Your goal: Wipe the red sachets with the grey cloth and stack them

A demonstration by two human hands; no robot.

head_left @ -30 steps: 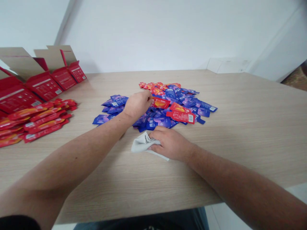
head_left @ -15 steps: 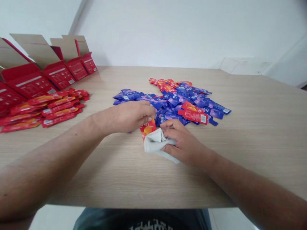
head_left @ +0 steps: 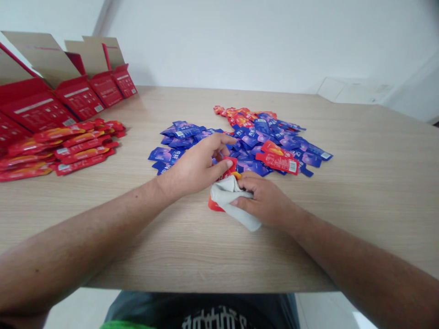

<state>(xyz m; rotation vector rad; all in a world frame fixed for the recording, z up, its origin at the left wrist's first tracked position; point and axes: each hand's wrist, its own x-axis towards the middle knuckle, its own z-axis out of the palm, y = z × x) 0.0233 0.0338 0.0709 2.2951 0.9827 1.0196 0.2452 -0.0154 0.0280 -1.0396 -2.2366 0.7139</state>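
Observation:
My left hand (head_left: 196, 167) pinches the top end of a red sachet (head_left: 227, 174) between thumb and fingers, just in front of the pile. My right hand (head_left: 261, 199) is closed on a crumpled grey cloth (head_left: 230, 199) and presses it over the sachet's lower part; only the sachet's red ends show. Behind both hands lies a loose pile of blue and red sachets (head_left: 260, 141) on the wooden table (head_left: 360, 183).
A row of red sachets (head_left: 65, 148) lies at the left of the table. Behind it stand several open red cartons (head_left: 78, 93) with brown flaps raised. The table's near edge runs just above my lap. A white wall stands behind.
My left hand took a red sachet from the pile and drew it toward me. My right hand lifted the cloth onto the sachet. The view shifted slightly.

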